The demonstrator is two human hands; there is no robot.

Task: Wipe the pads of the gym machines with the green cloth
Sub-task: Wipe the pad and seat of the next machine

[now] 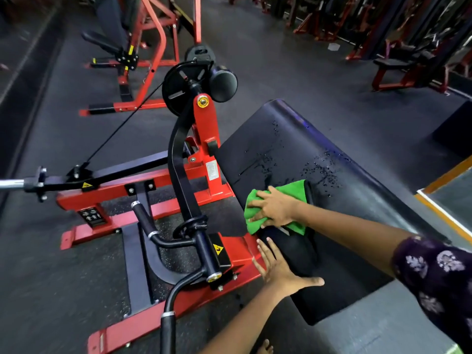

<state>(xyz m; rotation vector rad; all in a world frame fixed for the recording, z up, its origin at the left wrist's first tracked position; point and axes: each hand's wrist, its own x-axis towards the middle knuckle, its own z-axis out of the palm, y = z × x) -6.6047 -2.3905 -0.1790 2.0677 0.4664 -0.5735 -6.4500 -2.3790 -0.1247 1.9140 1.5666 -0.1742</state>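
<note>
Two bare hands work on one black pad (344, 213) of a red and black gym machine (204, 169), seen from the head camera looking down. The right hand (274, 208) lies palm down on the green cloth (293, 192), with the fingers spread and almost straight, pressing the cloth flat against the pad; the fingers are not curled round it. The right arm reaches in from the lower right corner, nearly straight, and a dark patterned sleeve (434, 272) covers its upper part. The cloth sits near the left edge of the pad, about the middle of its length, and one corner of it hangs a little over this edge. Beyond the cloth, many small water drops (319, 169) lie on the pad surface.

The left hand (277, 267) rests flat on the near left edge of the pad, fingers straight and together, thumb pointing out to the right, holding nothing. The left arm comes up from the bottom edge. Just beside this hand stands a curved black handle bar (178, 284) of the machine.
</note>
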